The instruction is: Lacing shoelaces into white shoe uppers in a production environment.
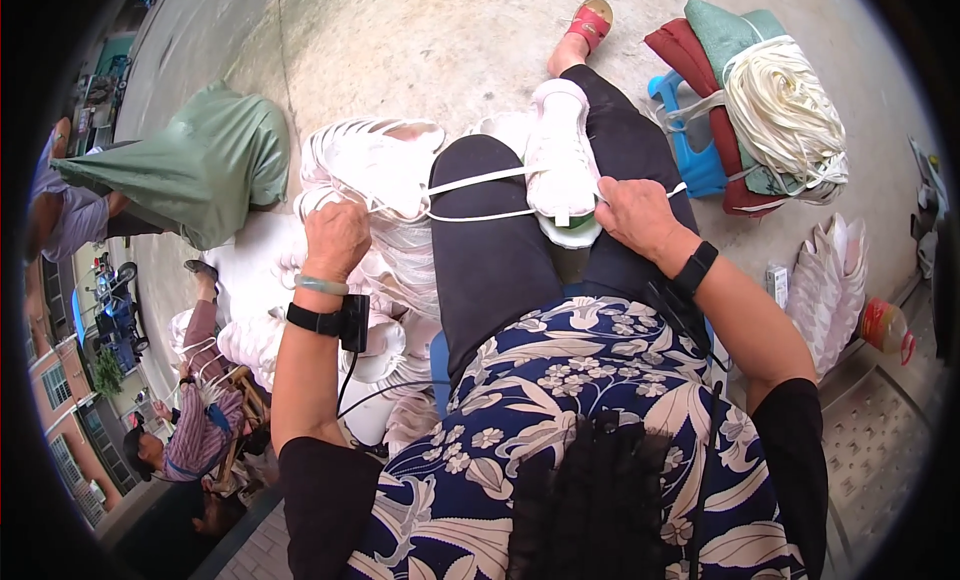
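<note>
A white shoe rests on my thighs, its toe pointing away from me. From it a white shoelace runs left in two strands across my dark trouser leg. My left hand is closed, pulling the lace out to the left, beside stacked white shoes. Close to the shoe's right side, my right hand is closed in a pinch on the lace, and a short white end sticks out past its knuckles. The exact grip of the left fingertips is hidden.
A blue stool at the right carries folded red and green cloth and a thick bundle of white laces. Nested pale shoes and a plastic bottle stand below it. Other people sit at the left, near a green cloth bundle.
</note>
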Available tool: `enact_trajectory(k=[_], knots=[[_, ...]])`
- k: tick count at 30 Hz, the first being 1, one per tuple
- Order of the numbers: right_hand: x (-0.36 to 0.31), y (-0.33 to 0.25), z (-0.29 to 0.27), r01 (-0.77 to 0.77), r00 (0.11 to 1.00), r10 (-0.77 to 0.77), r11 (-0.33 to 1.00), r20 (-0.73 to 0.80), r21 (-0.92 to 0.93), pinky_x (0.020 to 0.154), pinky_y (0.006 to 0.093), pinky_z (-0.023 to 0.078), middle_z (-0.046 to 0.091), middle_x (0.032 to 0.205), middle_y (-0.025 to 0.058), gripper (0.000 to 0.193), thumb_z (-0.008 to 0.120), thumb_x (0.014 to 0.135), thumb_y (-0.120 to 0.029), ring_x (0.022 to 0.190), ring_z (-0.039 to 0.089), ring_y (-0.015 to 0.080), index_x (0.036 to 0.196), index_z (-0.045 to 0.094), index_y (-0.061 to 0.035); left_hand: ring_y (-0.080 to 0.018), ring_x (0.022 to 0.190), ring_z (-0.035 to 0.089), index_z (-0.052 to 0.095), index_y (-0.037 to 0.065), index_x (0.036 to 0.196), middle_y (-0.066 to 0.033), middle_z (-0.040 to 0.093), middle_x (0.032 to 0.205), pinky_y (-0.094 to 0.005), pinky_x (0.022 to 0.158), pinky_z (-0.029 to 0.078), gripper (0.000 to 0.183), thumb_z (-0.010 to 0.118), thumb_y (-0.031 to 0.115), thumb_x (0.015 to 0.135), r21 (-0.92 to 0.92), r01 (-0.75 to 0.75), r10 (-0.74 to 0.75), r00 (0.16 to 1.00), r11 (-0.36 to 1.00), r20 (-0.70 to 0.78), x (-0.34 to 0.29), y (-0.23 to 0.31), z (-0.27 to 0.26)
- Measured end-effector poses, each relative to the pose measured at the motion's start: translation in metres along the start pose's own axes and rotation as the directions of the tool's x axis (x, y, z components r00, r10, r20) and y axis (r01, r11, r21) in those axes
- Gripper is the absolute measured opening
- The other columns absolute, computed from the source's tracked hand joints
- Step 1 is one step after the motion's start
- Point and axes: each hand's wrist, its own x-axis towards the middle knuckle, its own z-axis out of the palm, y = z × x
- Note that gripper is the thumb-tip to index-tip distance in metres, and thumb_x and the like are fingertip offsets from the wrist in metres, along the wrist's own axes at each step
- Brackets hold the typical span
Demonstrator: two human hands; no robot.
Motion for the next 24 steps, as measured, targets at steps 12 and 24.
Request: enact_trajectory(k=[12, 24], knots=[[0.011, 0.012, 0.001, -0.001, 0.998, 0.006, 0.997, -0.069, 0.082, 0.057, 0.0449, 0.046, 0.056, 0.061, 0.0176, 0.012, 0.053, 0.073, -0.016, 0.063, 0.059, 0.0350, 0.076, 0.052, -0.0042, -0.0302, 0.064, 0.056, 0.055, 0.006, 0.067, -0.0105, 0.055, 0.066, -0.0406, 0.056, 0.044, 0.012, 0.055, 0.010, 0.078, -0.274, -0.012, -0.052, 0.973, 0.962, -0.223, -0.025, 0.016, -0.002], [0.005, 0.007, 0.006, -0.007, 1.000, 0.008, 0.997, -0.016, 0.071, 0.059, 0.0456, 0.046, 0.056, 0.061, 0.0181, 0.011, 0.053, 0.076, -0.015, 0.064, 0.058, 0.0360, 0.076, 0.051, -0.0038, -0.0321, 0.068, 0.055, 0.054, 0.004, 0.072, -0.0111, 0.055, 0.070, -0.0410, 0.058, 0.044, 0.008, 0.054, 0.009, 0.079, -0.314, -0.014, -0.066, 0.968, 0.949, -0.242, -0.030, 0.011, -0.002]])
